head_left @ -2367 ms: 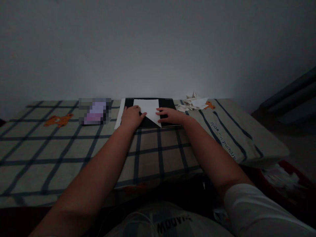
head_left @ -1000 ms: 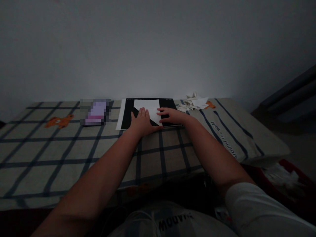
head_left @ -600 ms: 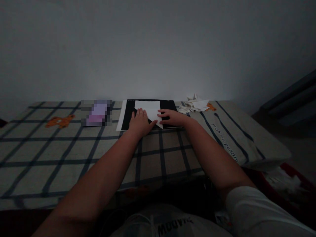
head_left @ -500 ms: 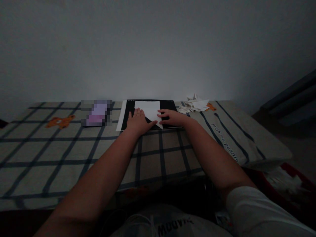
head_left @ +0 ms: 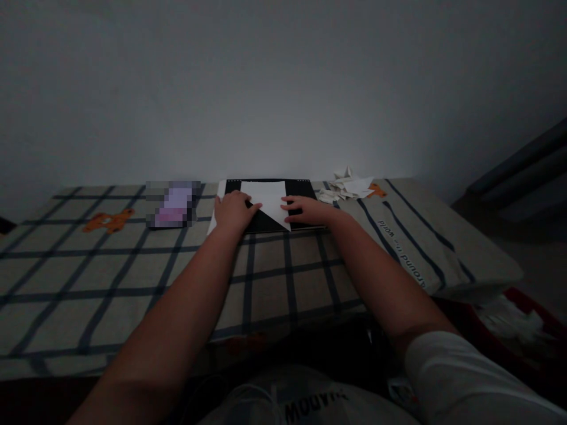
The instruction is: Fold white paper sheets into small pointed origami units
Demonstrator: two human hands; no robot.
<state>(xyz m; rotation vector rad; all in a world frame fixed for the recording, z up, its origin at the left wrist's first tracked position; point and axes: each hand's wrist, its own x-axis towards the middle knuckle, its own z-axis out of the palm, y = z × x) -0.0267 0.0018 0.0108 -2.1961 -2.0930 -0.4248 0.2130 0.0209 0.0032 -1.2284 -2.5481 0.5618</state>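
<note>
A white sheet of paper point(head_left: 270, 199) folded into a downward-pointing triangle lies on a black board point(head_left: 266, 221) at the far side of the checked cloth. My left hand point(head_left: 233, 211) rests flat at the paper's left edge, fingers together and thumb stretched out toward the fold. Pressing on the right edge of the paper is my right hand point(head_left: 305, 209), palm down with fingers extended. Neither hand lifts anything off the board.
A checked cloth point(head_left: 133, 277) with orange bear prints covers the surface. A blurred purple object point(head_left: 172, 204) lies left of the board. Several folded white paper pieces point(head_left: 348, 186) are piled at the back right. A wall stands right behind; a red container point(head_left: 509, 321) sits low right.
My left hand slid over the paper toward the middle, then drew back to its left edge. The right hand stayed pressed on the right side. The paper remains a triangle.
</note>
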